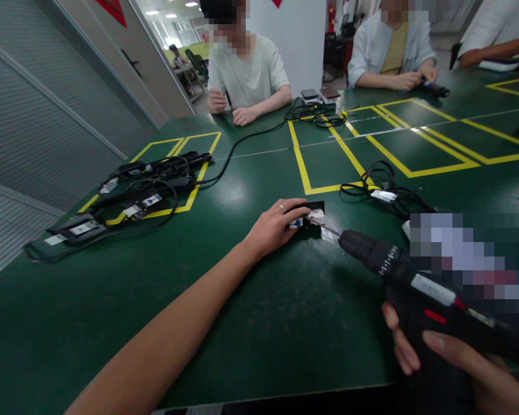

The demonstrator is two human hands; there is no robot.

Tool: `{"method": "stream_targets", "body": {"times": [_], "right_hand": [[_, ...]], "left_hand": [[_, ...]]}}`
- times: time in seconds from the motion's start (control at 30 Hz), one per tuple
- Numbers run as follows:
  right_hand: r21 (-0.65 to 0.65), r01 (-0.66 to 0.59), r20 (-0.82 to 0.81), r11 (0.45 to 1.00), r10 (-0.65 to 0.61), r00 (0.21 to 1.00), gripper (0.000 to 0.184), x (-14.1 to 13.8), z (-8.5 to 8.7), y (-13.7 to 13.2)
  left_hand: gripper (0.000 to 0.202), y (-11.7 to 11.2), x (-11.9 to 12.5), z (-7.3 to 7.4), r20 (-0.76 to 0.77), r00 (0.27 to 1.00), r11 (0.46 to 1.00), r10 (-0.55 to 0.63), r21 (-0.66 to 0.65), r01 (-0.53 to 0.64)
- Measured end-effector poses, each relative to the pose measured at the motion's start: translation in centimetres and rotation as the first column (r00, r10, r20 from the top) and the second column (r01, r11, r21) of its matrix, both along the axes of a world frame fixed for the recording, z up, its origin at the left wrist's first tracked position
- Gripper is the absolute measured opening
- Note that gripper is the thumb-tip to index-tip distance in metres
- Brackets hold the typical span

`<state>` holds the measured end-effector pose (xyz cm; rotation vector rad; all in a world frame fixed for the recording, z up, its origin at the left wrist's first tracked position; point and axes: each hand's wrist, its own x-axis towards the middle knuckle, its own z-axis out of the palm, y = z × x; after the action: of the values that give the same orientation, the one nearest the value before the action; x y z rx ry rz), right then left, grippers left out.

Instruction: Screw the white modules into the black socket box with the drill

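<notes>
Stretched across a room, a broad dark-green tabletop [242, 323] marked with yellow tape rectangles [300, 161]. Seated along the far side: a person in a pale short-sleeved shirt [259, 72], holding a slim dark stick [229, 102] at a slant, and, farther right, a person in a loose pale shirt over a yellow top [393, 52], both hands at a dark object [435, 87]. Piled at left, partly over the tape, a cluster of black plastic devices with white labels and cables [151, 200]. Jutting in from lower right, a black power drill with red accents [419, 282]. Wrapped around its handle, the right hand [467, 360], fingers curled about the grip, thumb across the near side. Reaching in from lower left, the left hand [277, 227], fingers close together and pressed over the task piece; thumb hidden, impossible to tell how placed. Looped just beyond the drill, a black cable with a white tag [384, 196]. Resting mid-table beneath the left fingertips, a small black part with white labels [317, 215]. Pointed at it, a thin metal bit [326, 225], exact contact too small to tell. Worn on the left hand, a silver-coloured ring [282, 208].
</notes>
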<state>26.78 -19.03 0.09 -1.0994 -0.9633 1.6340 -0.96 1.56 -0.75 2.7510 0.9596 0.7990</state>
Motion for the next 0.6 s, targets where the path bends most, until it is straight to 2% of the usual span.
{"method": "stream_targets", "body": {"times": [0.17, 0.43, 0.6], "right_hand": [[-0.024, 0.004, -0.007, 1.000, -0.004, 1.000, 0.029, 0.0, 0.0, -0.3], [-0.041, 0.065, -0.085, 0.997, -0.068, 0.994, 0.020, -1.0, 0.9, -0.2], [-0.071, 0.078, -0.049, 0.994, -0.082, 0.995, 0.022, -1.1, 1.4, -0.1]], "left_hand": [[0.046, 0.0, 0.0, -0.1, 0.005, 1.000, 1.000, -0.003, 0.002, 0.003], [0.046, 0.0, 0.0, 0.2, -0.002, 1.000, 1.000, 0.002, -0.006, -0.002], [0.048, -0.1, 0.0, 0.2, -0.015, 1.000, 1.000, 0.004, 0.005, -0.004]]}}
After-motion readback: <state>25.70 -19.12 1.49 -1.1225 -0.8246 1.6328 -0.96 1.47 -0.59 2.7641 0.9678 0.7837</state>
